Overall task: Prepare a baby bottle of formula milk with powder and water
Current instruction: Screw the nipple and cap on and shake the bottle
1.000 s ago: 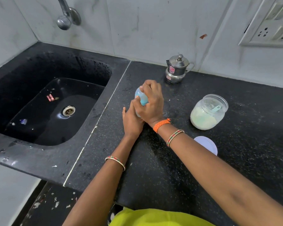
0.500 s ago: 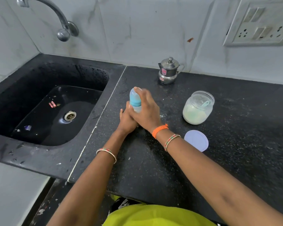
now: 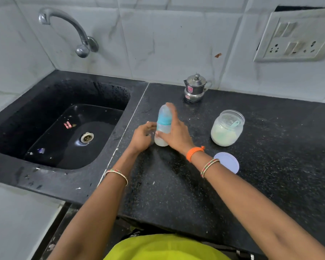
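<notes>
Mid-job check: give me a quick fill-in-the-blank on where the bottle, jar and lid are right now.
1. The baby bottle stands upright on the counter between the person's two ____.
2. The powder jar is open, with a teal ____ inside it.
3. The jar's round lid lies flat on the counter, nearer the person than the ____.
4. The steel pot stands by the wall, with its lid ____.

Missing words: hands; scoop; jar; on

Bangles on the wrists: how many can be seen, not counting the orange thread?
2. One bangle is on the left wrist, one bangle on the right wrist, just behind the orange thread. More could be hidden under the arms.
</notes>
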### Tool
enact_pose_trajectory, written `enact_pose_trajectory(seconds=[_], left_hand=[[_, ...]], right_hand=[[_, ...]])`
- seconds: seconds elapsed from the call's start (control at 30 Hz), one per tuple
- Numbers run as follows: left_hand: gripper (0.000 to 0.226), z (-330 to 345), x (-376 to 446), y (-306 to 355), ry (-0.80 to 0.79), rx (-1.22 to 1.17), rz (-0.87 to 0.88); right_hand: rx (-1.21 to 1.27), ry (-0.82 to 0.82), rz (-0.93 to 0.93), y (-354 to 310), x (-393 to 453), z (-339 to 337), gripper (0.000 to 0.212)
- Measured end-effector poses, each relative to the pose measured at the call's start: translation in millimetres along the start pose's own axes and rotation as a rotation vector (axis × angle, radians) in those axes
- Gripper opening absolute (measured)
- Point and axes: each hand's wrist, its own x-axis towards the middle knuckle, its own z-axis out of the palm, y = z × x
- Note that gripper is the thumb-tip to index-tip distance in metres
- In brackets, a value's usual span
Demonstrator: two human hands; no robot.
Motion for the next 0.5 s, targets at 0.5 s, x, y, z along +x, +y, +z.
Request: enact_pose_trajectory(seconds=[0.5], left_hand=[[0.028,-51.3,58.6,160.5,0.181,-0.541,0.212]], right_hand=[[0.933,0.615,-0.282,-113.6,68.3,-167.0,0.096]])
